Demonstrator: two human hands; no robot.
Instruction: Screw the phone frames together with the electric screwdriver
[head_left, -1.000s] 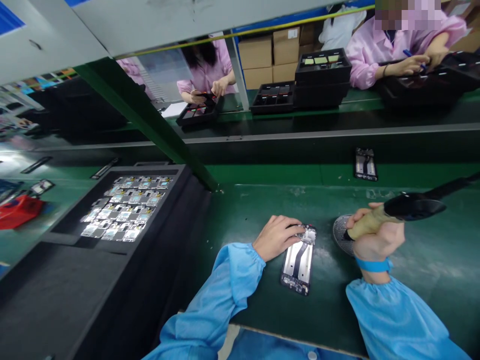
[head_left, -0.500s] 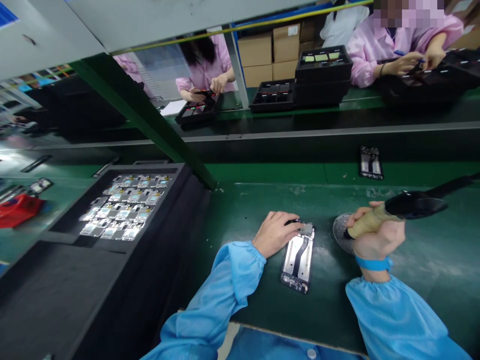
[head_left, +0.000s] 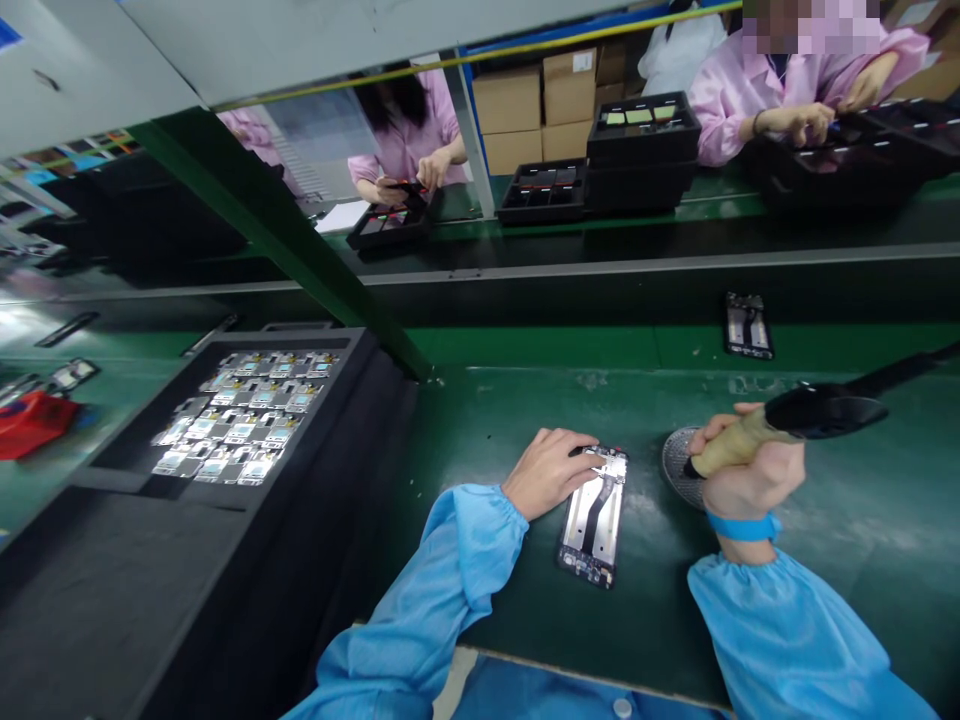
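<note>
An opened phone [head_left: 592,525], with a silver inner plate and a dark ribbon cable down its middle, lies on the green bench. My left hand [head_left: 551,470] grips its upper left corner, thumb and fingers touching the circuit board [head_left: 613,466] at the top. To the right, my right hand [head_left: 754,475] is wrapped around a corded electric screwdriver [head_left: 731,447] with a tan body and black rear end. The tool's dark tip points down at a round, dimpled metal dish [head_left: 675,475]. What lies right at the tip is too small to tell.
A black tray [head_left: 349,355] of several circuit boards [head_left: 240,430] stands on my left. Another opened phone [head_left: 748,325] lies at the back right. A green post [head_left: 247,220] slants past the tray. Across the bench, people in pink work beside black trays [head_left: 544,190].
The circuit board under my left fingers now lies flatter and looks brighter. My right hand and the screwdriver stay over the dish. The view has shifted slightly.
</note>
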